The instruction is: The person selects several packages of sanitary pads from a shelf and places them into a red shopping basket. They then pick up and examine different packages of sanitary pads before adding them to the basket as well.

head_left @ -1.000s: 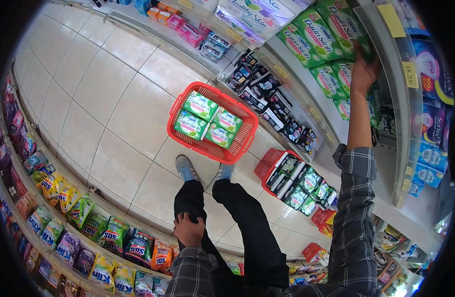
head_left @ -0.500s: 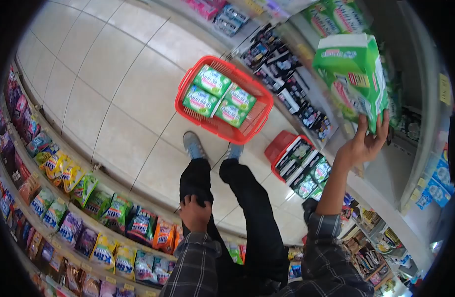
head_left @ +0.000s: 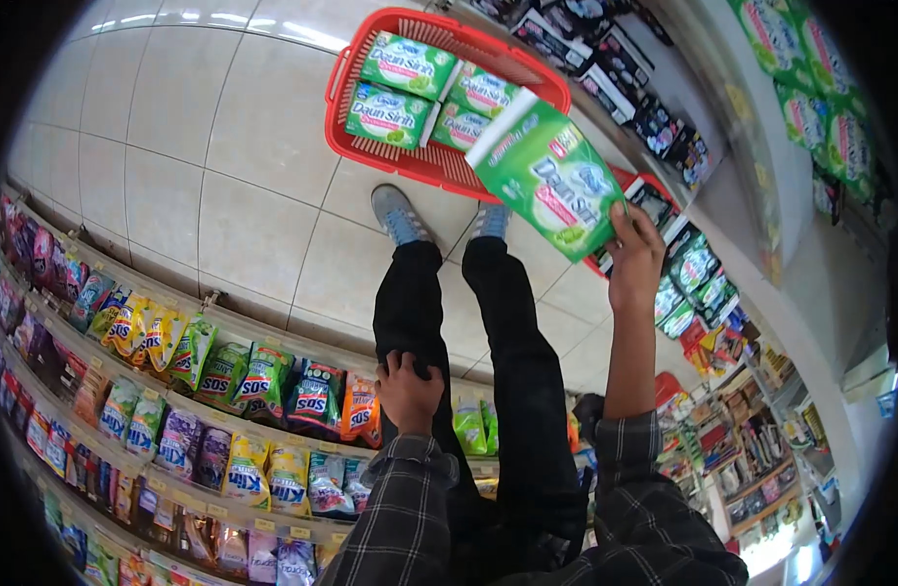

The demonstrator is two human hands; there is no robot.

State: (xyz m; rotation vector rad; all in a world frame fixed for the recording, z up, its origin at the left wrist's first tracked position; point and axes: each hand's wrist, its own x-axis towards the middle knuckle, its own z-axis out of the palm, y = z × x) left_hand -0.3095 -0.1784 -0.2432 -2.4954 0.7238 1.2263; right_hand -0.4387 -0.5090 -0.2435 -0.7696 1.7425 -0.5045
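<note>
My right hand point(head_left: 632, 256) grips the lower corner of a green sanitary pad pack point(head_left: 556, 186) labelled Daun Sirih, thumb and fingers pinching its edge. This pack hangs tilted over the near right side of a red shopping basket point(head_left: 390, 168), covering part of it. Inside the basket lie several similar green packs point(head_left: 387, 114), labels facing up. Resting on my left leg near the knee, my left hand point(head_left: 410, 393) holds nothing, its fingers slightly apart.
Behind my right hand, a second red basket is partly hidden beside green and black packs point(head_left: 693, 266). More green packs point(head_left: 805, 117) fill the shelf at upper right. Detergent pouches point(head_left: 263, 376) line shelves at left. My shoes point(head_left: 400, 215) stand on the tiled floor point(head_left: 263, 146).
My right hand has carried the green pack from beside the right shelf leftward and down to the basket's edge. The view has shifted; my left hand stays on my leg.
</note>
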